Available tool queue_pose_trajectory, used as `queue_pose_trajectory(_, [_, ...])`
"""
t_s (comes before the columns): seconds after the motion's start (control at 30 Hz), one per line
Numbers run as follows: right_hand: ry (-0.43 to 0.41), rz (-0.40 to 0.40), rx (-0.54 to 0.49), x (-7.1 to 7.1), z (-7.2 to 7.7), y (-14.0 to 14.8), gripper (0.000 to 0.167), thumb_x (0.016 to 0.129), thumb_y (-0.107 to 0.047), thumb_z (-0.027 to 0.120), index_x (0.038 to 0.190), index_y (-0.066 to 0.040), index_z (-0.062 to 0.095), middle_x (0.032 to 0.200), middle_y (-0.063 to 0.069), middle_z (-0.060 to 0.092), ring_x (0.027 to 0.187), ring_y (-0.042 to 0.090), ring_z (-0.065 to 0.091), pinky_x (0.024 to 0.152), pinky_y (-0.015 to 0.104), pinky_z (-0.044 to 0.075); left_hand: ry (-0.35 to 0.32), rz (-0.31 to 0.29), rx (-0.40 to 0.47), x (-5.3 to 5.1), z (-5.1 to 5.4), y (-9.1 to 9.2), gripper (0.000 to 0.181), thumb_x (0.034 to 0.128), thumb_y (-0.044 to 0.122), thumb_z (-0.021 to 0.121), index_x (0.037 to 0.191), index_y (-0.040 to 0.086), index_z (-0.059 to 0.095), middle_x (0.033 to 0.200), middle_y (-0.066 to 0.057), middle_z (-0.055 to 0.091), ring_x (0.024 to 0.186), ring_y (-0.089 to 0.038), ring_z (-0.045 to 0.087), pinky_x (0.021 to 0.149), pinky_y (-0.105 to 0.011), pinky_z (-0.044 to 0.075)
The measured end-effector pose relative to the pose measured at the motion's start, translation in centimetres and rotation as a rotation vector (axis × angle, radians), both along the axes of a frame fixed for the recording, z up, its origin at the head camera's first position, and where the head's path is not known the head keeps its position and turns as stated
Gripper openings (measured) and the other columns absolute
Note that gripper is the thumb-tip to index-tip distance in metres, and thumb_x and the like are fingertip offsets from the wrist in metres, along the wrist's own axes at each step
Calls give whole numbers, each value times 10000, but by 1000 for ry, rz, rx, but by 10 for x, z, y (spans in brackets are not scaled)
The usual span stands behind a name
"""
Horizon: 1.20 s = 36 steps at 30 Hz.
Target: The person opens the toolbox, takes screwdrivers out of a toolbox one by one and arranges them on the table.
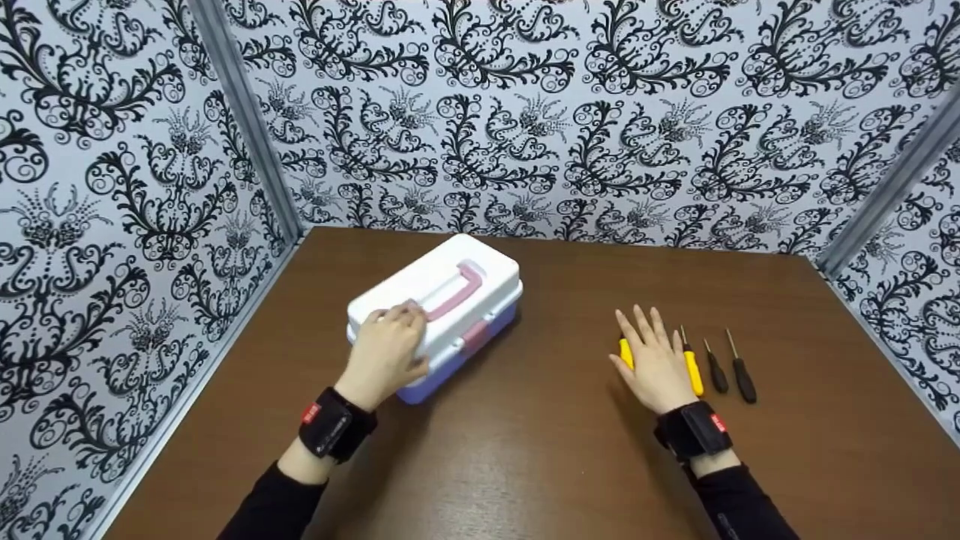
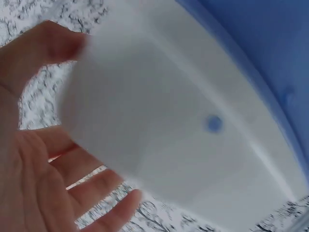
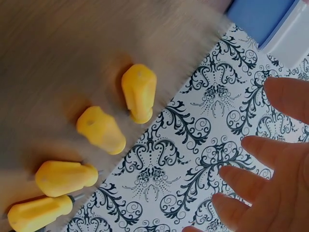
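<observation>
A toolbox [image 1: 405, 292] with a white lid, pink handle and latch, and blue base sits angled on the table, its lid down. My left hand [image 1: 386, 349] holds the near end of the lid, fingers over the top and thumb at the front side. In the left wrist view the thumb and fingers lie on either side of the white lid [image 2: 145, 101]. Spread fingers mark my right hand [image 1: 656, 367], which hovers above yellow-handled screwdrivers [image 1: 693, 373] and partly hides them. Several yellow handles [image 3: 140, 89] show in the right wrist view, apart from that hand.
Two black-handled screwdrivers, one shorter [image 1: 718, 375] and one longer [image 1: 743, 381], lie right of my right hand. The brown table [image 1: 525, 450] is bounded by patterned walls [image 1: 510, 142] at the back and both sides.
</observation>
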State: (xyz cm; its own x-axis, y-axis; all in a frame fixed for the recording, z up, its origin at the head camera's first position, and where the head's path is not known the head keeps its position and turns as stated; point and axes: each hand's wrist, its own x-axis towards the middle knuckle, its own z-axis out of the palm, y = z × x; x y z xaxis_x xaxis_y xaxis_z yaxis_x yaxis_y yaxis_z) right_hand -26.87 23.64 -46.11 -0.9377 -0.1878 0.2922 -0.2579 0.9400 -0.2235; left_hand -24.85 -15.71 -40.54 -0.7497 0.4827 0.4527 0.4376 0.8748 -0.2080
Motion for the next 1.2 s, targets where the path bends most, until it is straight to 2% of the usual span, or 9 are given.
queue_pose_trajectory(0.17, [-7, -6, -10, 0, -1, 6, 666, 961, -257, 624, 1536, -81, 339, 1592, 254, 270, 1485, 471, 182, 1167, 750, 146, -77, 24, 132, -16, 0, -23, 550, 719, 216, 859, 1192, 33, 644, 1225, -151, 693, 1103, -318, 658, 760, -487, 627])
queue_pose_trajectory(0.23, [-2, -10, -11, 0, 0, 9, 660, 959, -254, 624, 1533, -81, 347, 1587, 259, 279, 1483, 474, 185, 1165, 750, 152, -86, 31, 175, -25, -1, -32, 549, 715, 146, 860, 1205, 33, 638, 1238, -168, 684, 1111, -338, 659, 683, -509, 629])
queue_pose_trajectory(0.3, [1, -13, -15, 0, 0, 10, 661, 957, -252, 626, 1534, -87, 348, 1584, 260, 285, 1483, 474, 184, 1159, 753, 164, -88, 44, 192, -34, -3, -39, 555, 728, 95, 843, 1233, 31, 621, 1276, -186, 661, 1147, -363, 645, 669, -532, 625])
queue_pose_trajectory(0.37, [0, -16, -18, 1, 1, 12, 662, 957, -249, 626, 1536, -94, 344, 1584, 261, 286, 1483, 476, 183, 1155, 756, 169, -90, 60, 196, -44, -5, -47, 544, 751, 63, 817, 1248, 25, 598, 1312, -197, 635, 1192, -381, 621, 713, -548, 621])
queue_pose_trajectory(0.53, [-32, -31, -22, 1, 1, 15, 668, 970, -255, 609, 1550, -105, 313, 1596, 256, 258, 1493, 469, 151, 1165, 752, 141, -142, 113, 201, -74, -8, -63, 515, 823, 17, 720, 1300, 9, 525, 1410, -209, 550, 1312, -398, 526, 984, -585, 529])
queue_pose_trajectory(0.73, [-34, -47, -26, 2, -1, 17, 663, 975, -255, 601, 1551, -105, 309, 1601, 252, 247, 1493, 468, 150, 1169, 745, 136, -193, 150, 236, -106, -9, -73, 462, 920, -124, 449, 1360, 14, 478, 1460, -205, 498, 1372, -415, 452, 1124, -609, 396])
queue_pose_trajectory(0.83, [-34, -51, -21, 2, -2, 17, 667, 977, -266, 598, 1553, -105, 304, 1605, 246, 241, 1495, 466, 145, 1172, 746, 129, -177, 166, 249, -118, -10, -77, 446, 935, -126, 360, 1335, 19, 495, 1465, -190, 501, 1368, -415, 458, 1133, -611, 386])
queue_pose_trajectory(1.0, [-43, -56, -11, 2, -1, 18, 665, 987, -274, 581, 1559, -109, 285, 1610, 244, 226, 1496, 467, 133, 1164, 757, 127, -129, 231, 249, -135, -13, -84, 352, 956, -42, 338, 1252, 23, 518, 1464, -143, 523, 1363, -390, 477, 1123, -606, 406])
queue_pose_trajectory(1.2, [-53, -75, -16, 1, -1, 29, 652, 997, -285, 558, 1561, -115, 279, 1608, 257, 221, 1496, 474, 123, 1155, 771, 103, -151, 260, 236, -141, -16, -89, 412, 963, -47, 318, 1326, 28, 499, 1507, -140, 475, 1398, -395, 429, 1112, -662, 382])
